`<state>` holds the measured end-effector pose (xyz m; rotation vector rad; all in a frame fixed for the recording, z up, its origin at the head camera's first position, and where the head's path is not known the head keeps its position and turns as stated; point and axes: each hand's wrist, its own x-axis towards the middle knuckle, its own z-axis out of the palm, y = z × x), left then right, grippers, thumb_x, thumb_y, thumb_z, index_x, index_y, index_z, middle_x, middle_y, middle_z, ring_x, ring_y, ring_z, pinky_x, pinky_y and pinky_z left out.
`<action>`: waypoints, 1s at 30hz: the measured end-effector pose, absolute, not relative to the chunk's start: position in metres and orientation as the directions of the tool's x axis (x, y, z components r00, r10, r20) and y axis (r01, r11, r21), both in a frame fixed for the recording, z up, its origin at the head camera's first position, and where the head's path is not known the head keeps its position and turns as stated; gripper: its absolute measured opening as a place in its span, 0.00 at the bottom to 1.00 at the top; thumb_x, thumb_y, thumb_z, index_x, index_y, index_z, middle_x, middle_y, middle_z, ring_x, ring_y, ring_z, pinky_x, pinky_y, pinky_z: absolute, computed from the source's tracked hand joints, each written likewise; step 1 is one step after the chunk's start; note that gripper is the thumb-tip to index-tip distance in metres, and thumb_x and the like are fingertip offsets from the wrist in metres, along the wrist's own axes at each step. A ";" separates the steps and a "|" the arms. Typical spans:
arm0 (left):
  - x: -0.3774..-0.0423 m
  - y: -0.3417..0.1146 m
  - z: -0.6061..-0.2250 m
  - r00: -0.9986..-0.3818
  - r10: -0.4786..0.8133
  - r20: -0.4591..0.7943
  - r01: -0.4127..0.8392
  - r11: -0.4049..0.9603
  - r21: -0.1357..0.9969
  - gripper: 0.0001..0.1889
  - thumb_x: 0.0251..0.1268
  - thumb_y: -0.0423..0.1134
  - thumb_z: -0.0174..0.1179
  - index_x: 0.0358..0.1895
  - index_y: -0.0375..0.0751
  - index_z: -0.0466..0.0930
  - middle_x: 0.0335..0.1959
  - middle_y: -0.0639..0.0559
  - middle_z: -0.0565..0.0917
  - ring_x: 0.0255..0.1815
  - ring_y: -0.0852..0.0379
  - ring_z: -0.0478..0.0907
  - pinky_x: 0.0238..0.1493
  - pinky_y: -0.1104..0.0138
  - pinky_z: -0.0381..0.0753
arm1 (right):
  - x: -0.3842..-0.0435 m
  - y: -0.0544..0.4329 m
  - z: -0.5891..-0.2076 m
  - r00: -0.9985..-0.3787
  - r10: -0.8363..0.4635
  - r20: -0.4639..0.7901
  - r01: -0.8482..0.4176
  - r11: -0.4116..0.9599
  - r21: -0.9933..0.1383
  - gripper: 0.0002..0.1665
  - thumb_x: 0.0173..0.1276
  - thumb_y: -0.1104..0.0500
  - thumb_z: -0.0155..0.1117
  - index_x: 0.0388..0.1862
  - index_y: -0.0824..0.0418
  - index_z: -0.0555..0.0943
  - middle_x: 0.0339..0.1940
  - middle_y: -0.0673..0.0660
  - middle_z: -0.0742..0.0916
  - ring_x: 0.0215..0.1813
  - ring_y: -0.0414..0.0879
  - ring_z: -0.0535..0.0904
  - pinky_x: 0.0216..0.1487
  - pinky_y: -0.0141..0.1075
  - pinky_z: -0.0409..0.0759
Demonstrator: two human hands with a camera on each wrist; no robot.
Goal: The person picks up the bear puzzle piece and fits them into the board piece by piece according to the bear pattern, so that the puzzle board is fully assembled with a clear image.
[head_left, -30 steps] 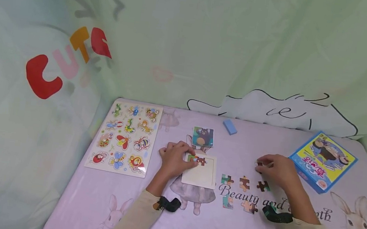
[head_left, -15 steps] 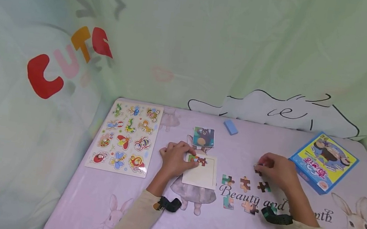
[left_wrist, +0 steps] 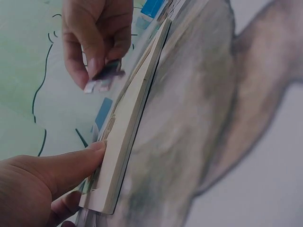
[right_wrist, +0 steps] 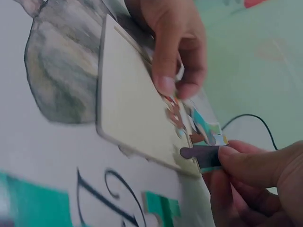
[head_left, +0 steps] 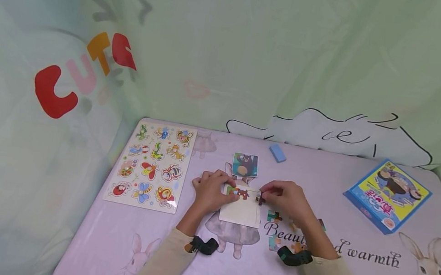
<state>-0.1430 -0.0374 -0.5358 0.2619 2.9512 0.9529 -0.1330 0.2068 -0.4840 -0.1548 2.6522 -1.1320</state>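
Observation:
My left hand point(head_left: 210, 191) grips the upper left edge of a shallow wooden puzzle tray point(head_left: 239, 214), its thumb lying over the border. Brown and coloured jigsaw pieces point(head_left: 242, 194) sit joined along the tray's top edge, partly under that thumb. Between thumb and fingers, my right hand point(head_left: 288, 201) pinches a dark jigsaw piece point(right_wrist: 208, 157) at the tray's upper right corner. In the left wrist view this piece point(left_wrist: 106, 75) appears tilted above the tray. Several loose jigsaw pieces point(head_left: 274, 216) lie right of the tray, some hidden by my right arm.
A bear picture card point(head_left: 245, 165) lies just behind the tray. Further back is a blue block point(head_left: 277, 153). An insect puzzle board point(head_left: 150, 165) occupies the left side, and a blue and yellow box point(head_left: 390, 195) stands at the right.
My right hand has moved left from beyond the loose pieces to the tray's upper right corner, carrying the dark jigsaw piece. My left hand stays in place on the tray.

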 end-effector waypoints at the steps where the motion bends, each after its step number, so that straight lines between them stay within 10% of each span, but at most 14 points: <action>1: -0.143 -0.037 -0.536 -0.985 0.169 0.023 0.151 0.800 0.581 0.13 0.53 0.59 0.75 0.39 0.62 0.86 0.53 0.63 0.83 0.58 0.48 0.70 0.57 0.44 0.57 | -0.134 0.203 -0.486 -0.964 -0.188 -0.187 0.006 0.690 -0.724 0.07 0.70 0.59 0.69 0.45 0.56 0.89 0.37 0.52 0.90 0.39 0.46 0.80 0.43 0.37 0.78; 30: -0.143 -0.033 -0.533 -0.990 0.140 0.002 0.114 0.803 0.585 0.13 0.53 0.56 0.76 0.39 0.61 0.86 0.51 0.60 0.81 0.58 0.48 0.69 0.57 0.44 0.57 | -0.140 0.181 -0.494 -0.971 -0.140 -0.196 0.015 0.778 -0.628 0.04 0.65 0.60 0.73 0.37 0.58 0.90 0.29 0.51 0.88 0.32 0.45 0.77 0.34 0.35 0.75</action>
